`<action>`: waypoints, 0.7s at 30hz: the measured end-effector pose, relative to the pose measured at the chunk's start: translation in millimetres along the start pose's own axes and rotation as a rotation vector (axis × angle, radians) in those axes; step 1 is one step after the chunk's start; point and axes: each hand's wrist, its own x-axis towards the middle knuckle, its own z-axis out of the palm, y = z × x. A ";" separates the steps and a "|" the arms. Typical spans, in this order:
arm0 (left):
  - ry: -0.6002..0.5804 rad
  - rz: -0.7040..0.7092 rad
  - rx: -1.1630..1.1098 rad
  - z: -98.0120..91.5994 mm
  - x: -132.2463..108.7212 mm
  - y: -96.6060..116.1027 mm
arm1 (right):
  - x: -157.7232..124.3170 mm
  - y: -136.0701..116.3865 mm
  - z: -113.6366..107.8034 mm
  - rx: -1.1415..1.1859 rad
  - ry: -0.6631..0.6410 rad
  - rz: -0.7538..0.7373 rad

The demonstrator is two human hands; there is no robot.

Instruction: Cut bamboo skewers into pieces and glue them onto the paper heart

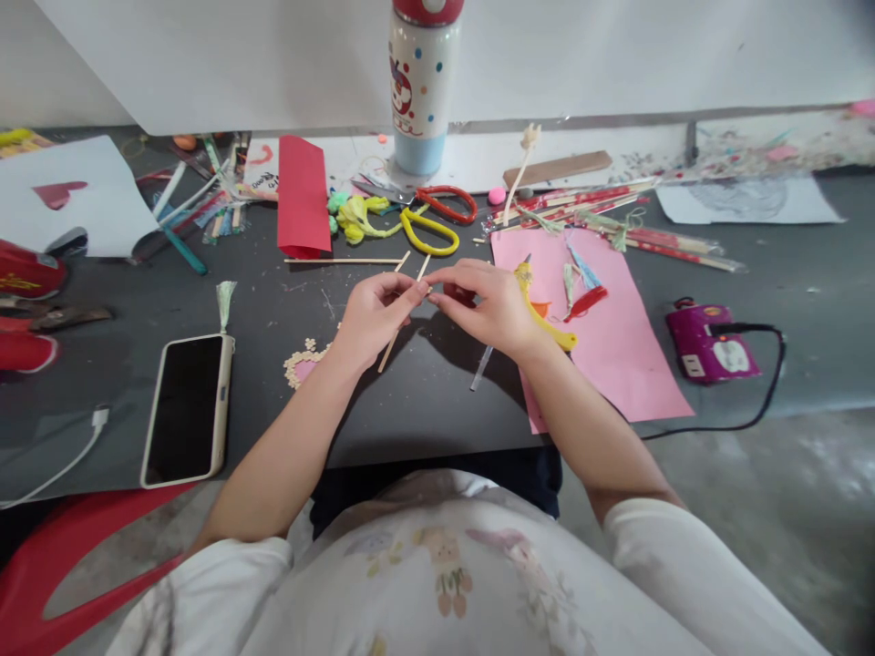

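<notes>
Pale wood is the material of one thin stick (389, 352), which slants from seven to one o'clock through the left hand (375, 317), over the surface (424, 410); this hand pinches it with thumb and fingers. The right hand (490, 306) is just beside, at three o'clock, its fingertips near together; whether they grip something, I cannot tell. Scissors (425, 193) lie toward twelve o'clock, a phone (188, 410) toward eight.
</notes>
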 end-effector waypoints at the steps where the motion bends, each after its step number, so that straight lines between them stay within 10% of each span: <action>1: 0.000 -0.004 -0.006 0.0 -0.3 0.4 | -0.1 0.5 0.3 0.000 0.007 -0.002; 21: 0.002 0.005 -0.015 -0.8 0.1 0.8 | 1.4 2.4 0.8 0.097 0.088 0.014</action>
